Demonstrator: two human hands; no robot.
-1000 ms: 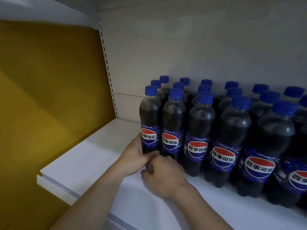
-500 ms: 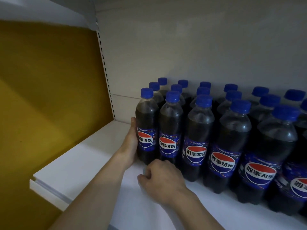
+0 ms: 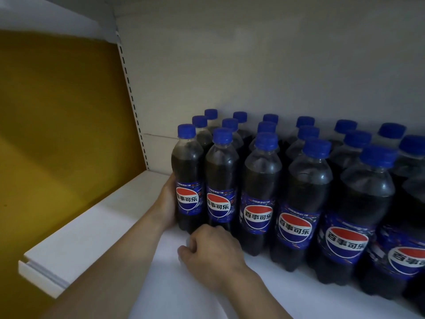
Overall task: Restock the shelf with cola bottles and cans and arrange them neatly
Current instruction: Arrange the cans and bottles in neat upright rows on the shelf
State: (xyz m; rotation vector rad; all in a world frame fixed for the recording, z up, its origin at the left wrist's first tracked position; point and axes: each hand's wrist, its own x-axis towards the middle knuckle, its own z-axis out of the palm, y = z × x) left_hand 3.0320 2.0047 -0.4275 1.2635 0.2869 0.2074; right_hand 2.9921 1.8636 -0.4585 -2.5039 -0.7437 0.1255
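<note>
Standing upright at the left end of the front row, the end bottle [image 3: 188, 180] is clear plastic, dark with cola up to its neck, capped in blue [image 3: 186, 131] and wrapped in a blue label with a red, white and blue roundel and white Chinese lettering. It sits on the white shelf [image 3: 92, 229], touching its neighbour in the row, the second bottle [image 3: 221, 180], which looks the same. I see the left hand [image 3: 167, 203] laid flat against the end bottle's left side at label height, palm on the plastic; its fingers go round behind, so I cannot tell how far that grip wraps. The right hand [image 3: 210, 250] rests on the shelf just in front of the feet of these two bottles, curled into a loose fist; its fingers are folded under, holding nothing I can make out, and whether the knuckles touch a bottle base I cannot tell. Beyond these, more cola bottles [image 3: 305, 199] run rightwards in three rows, front to back, labels facing forward in the front row. Behind them is a pale back panel [image 3: 253, 65] with a slotted upright [image 3: 133, 104] at its left edge, and a yellow wall [image 3: 57, 111] lies further left.
</note>
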